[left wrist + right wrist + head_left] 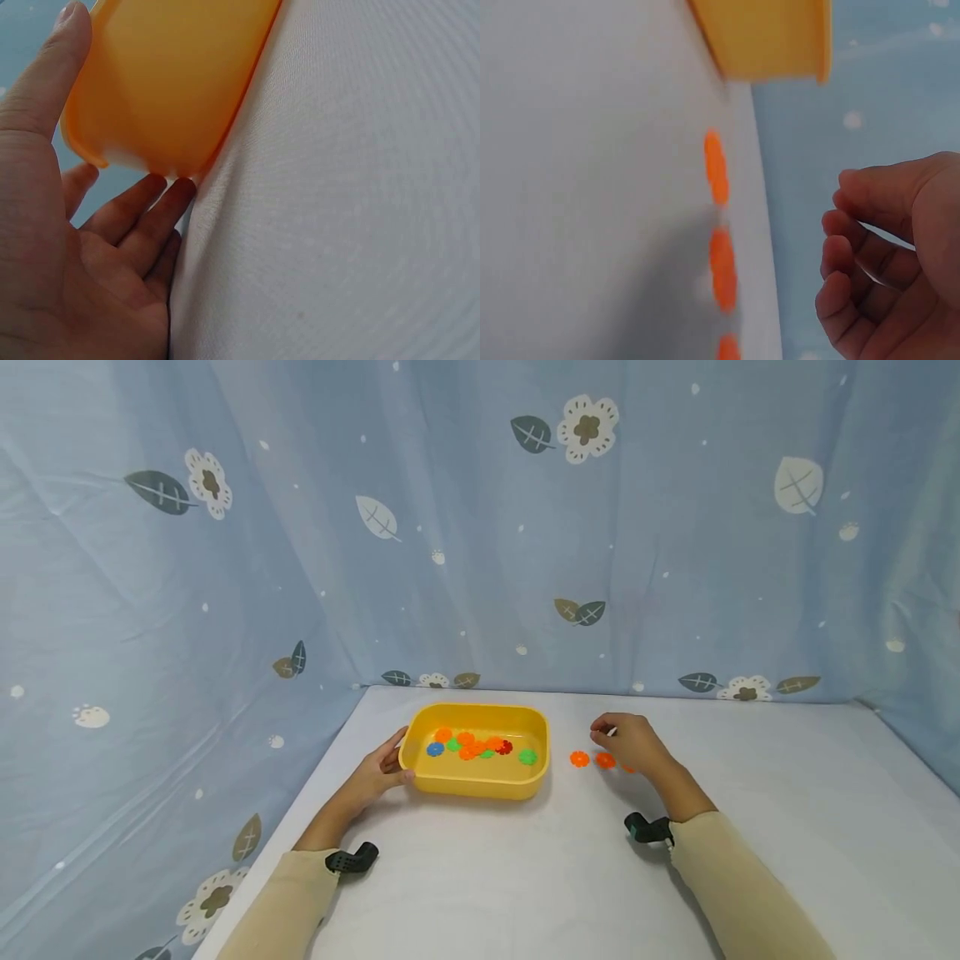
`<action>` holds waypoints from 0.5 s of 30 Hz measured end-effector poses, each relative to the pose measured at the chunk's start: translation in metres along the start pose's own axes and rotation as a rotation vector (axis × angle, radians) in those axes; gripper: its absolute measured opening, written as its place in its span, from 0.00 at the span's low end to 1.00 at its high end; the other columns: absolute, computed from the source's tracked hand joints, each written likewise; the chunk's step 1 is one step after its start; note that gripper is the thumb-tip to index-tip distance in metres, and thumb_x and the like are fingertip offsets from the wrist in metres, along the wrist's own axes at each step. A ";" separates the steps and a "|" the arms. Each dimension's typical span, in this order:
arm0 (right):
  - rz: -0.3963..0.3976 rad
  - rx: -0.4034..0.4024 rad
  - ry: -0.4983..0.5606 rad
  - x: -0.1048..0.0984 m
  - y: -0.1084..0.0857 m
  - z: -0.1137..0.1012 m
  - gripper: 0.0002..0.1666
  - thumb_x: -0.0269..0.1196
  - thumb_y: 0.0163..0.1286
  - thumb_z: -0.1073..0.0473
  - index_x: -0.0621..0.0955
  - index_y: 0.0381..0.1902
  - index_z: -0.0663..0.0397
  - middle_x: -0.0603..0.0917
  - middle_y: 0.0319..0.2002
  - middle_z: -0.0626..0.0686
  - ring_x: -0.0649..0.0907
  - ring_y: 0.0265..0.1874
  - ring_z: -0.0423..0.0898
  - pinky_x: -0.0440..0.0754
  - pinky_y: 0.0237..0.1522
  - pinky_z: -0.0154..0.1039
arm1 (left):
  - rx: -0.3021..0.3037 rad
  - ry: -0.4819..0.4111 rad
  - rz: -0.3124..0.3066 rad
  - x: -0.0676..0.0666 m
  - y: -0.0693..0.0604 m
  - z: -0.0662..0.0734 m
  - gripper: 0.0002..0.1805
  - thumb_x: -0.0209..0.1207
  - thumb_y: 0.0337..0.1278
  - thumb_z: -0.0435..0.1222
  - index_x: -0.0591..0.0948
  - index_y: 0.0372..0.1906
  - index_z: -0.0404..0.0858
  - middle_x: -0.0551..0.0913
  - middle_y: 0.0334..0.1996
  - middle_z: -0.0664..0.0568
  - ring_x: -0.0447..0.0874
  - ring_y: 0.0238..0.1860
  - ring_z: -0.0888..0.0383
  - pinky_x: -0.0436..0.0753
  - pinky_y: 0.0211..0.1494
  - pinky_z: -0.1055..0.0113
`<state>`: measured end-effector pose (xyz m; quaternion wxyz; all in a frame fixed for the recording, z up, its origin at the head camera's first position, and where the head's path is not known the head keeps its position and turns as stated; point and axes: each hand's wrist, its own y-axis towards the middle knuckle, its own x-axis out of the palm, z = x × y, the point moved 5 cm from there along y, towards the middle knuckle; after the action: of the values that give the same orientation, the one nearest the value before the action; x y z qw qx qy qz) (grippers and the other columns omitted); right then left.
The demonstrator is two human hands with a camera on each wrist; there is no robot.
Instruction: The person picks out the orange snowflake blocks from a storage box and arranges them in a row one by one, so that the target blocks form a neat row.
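At the left end of the yellow tub [472, 787], the left hand [377, 773] holds on, its thumb by the rim and its fingers against the end wall. In the left wrist view the fingertips of that hand [112, 225] touch the tub's lower edge [172, 90]. Orange, green, blue and red flower-shaped pieces lie inside. Right of the tub, orange pieces [580, 759] lie in a row, also visible in the right wrist view [722, 268]. Above them hovers the right hand [633, 743], fingers loosely curled, thumb near the index finger; no piece shows between them [889, 255].
A white cloth [510, 877] covers the table. Behind it and on the left hangs a blue curtain [480, 568] printed with leaves and flowers. Black devices are strapped on the left wrist [352, 858] and the right wrist [647, 828].
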<state>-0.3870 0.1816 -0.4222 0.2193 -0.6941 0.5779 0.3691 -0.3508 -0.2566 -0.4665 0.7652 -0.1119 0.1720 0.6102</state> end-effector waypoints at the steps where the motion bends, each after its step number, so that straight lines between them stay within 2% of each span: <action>1: -0.004 0.004 0.003 0.002 0.002 -0.005 0.10 0.62 0.70 0.57 0.83 0.44 0.55 0.82 0.38 0.51 0.78 0.36 0.49 0.80 0.33 0.39 | 0.007 0.000 -0.002 0.000 0.000 0.000 0.48 0.67 0.58 0.40 0.53 0.78 0.51 0.69 0.67 0.40 0.70 0.65 0.45 0.71 0.64 0.53; 4: -0.029 0.003 0.010 0.010 0.007 -0.019 0.11 0.62 0.70 0.57 0.84 0.45 0.55 0.82 0.38 0.50 0.78 0.36 0.49 0.81 0.35 0.40 | 0.024 -0.012 -0.011 0.001 0.000 0.000 0.47 0.67 0.59 0.40 0.52 0.78 0.50 0.69 0.67 0.40 0.70 0.65 0.45 0.72 0.63 0.55; 9: -0.055 -0.044 0.027 0.022 0.014 -0.040 0.11 0.62 0.70 0.56 0.84 0.45 0.55 0.82 0.37 0.49 0.79 0.35 0.48 0.81 0.35 0.39 | 0.013 -0.044 -0.013 0.002 -0.002 -0.001 0.47 0.67 0.59 0.39 0.53 0.78 0.52 0.68 0.68 0.42 0.69 0.66 0.46 0.71 0.64 0.56; 15: -0.033 -0.115 0.063 0.032 0.018 -0.068 0.10 0.62 0.70 0.58 0.85 0.44 0.54 0.82 0.33 0.47 0.78 0.31 0.46 0.80 0.31 0.38 | 0.010 -0.040 -0.011 0.000 -0.003 0.000 0.47 0.66 0.59 0.38 0.53 0.78 0.52 0.68 0.68 0.42 0.69 0.66 0.47 0.70 0.65 0.57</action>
<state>-0.3844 0.1072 -0.4012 0.1669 -0.7262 0.5507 0.3762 -0.3484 -0.2576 -0.4665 0.7723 -0.0968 0.1589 0.6074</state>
